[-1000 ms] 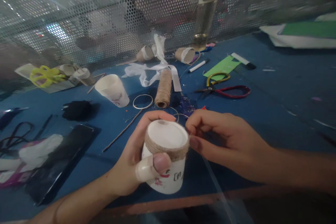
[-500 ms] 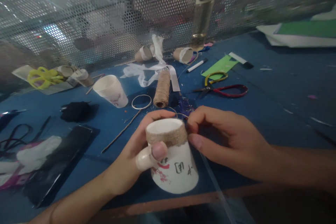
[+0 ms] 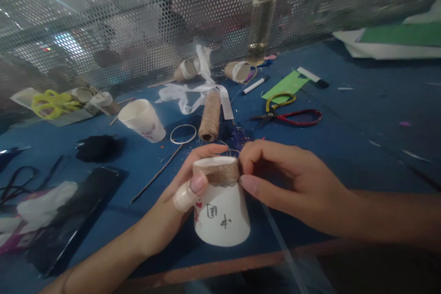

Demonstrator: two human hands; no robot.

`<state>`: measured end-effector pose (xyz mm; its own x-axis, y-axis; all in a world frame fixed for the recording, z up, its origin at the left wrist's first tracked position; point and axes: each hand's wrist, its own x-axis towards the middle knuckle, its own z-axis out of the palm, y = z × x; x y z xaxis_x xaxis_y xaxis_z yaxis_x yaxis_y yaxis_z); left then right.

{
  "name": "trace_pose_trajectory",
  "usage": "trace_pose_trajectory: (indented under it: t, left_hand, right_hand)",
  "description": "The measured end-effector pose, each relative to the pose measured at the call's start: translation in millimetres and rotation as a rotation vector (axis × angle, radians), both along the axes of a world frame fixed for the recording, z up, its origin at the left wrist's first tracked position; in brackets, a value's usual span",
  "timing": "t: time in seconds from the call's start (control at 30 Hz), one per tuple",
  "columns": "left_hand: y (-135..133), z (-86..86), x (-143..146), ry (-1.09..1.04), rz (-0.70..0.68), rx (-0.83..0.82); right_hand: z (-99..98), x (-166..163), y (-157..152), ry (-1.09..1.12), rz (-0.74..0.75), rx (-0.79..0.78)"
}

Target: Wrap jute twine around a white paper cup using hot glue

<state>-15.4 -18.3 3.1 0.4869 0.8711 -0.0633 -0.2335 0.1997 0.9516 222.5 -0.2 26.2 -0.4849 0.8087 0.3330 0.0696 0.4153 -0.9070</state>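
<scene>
An upside-down white paper cup (image 3: 222,211) with printed marks stands near the table's front edge. A band of brown twine (image 3: 217,173) is wound round its upper end. My left hand (image 3: 175,206), thumb bandaged, grips the cup from the left, thumb pressed on the twine band. My right hand (image 3: 289,181) is closed in a pinch against the band's right side, apparently on the twine strand. A spool of the same twine (image 3: 209,117) lies behind the cup.
Blue table (image 3: 361,138) with a second paper cup (image 3: 143,119), wire ring (image 3: 182,133), red-handled scissors (image 3: 292,115), green paper (image 3: 285,85), white ribbon (image 3: 196,94), yellow scissors (image 3: 51,101), dark phone (image 3: 79,211), black cloth (image 3: 98,147). Perforated metal screen (image 3: 138,23) behind.
The cup has tipped from facing the camera to upright and turned in my left hand; different printed marks now face me. Both hands stay on the twine band.
</scene>
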Motion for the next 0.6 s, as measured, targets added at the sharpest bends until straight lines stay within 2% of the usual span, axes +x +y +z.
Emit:
trace_pose_trajectory:
  t: [0.4, 0.6]
  left_hand:
    - [2.2, 1.1, -1.5, 0.076, -0.003, 0.057]
    - [4.5, 1.7, -4.8, 0.043, -0.054, 0.078]
  right_hand:
    - [-5.2, 2.5, 2.2, -0.013, 0.018, 0.006]
    - [-1.3, 4.4, 4.1, -0.054, 0.018, 0.107]
